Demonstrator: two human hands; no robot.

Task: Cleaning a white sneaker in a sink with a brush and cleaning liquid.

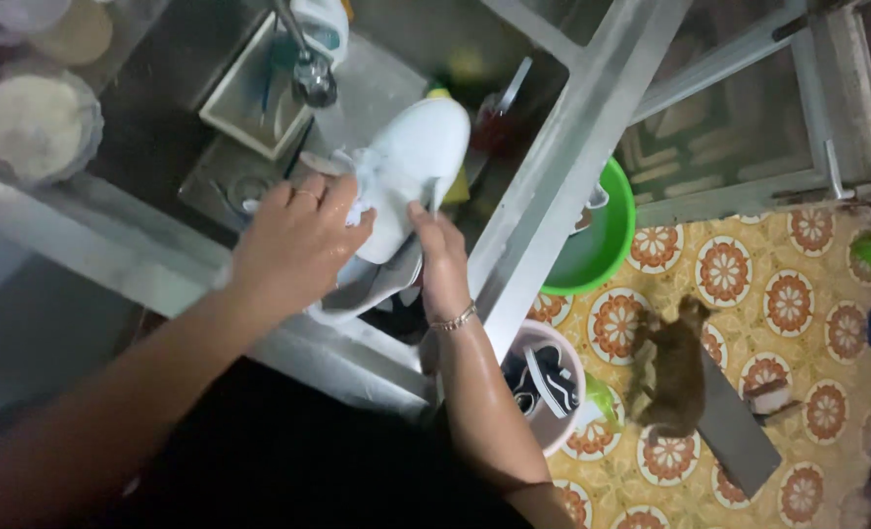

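Both hands hold a white sneaker over the sink: the left hand clasps its laces, the right hand pinches its side. The heel is hidden behind the hands, and the tap is cut off above.

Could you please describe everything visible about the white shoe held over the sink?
The white lace-up sneaker looks smooth, wet and glossy, like synthetic leather, with loose white laces bunched near its opening. It is tilted, toe pointing up and away, above the steel sink and just beside the metal tap. The left hand grips its laced opening, while the right hand pinches its lower edge. A greyish part below, perhaps its sole or another shoe, is unclear.
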